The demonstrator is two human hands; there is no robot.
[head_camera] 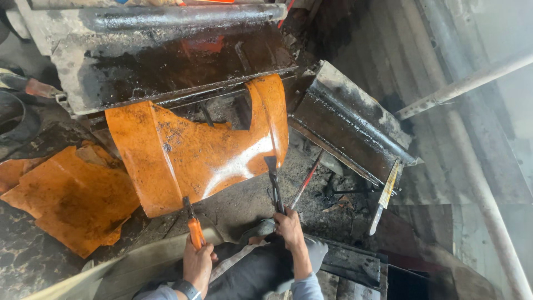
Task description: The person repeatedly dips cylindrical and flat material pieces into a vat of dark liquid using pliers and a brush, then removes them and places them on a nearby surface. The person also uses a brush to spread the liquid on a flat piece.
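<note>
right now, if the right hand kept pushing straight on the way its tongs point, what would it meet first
The right hand holds dark tongs that already reach the lower edge of the orange sheet. Pushing on would drive the sheet up toward the dark metal block, though depth is unclear.

Glossy orange sheet (curled, rust-flecked) gripped by 2 pliers.

The floor is dark, sooty and strewn with scrap and grit. A pale wall, perhaps concrete, rises at the right in hazy daylight, with a grey pipe running along it and a lighter metal bar slanting across it.
</note>
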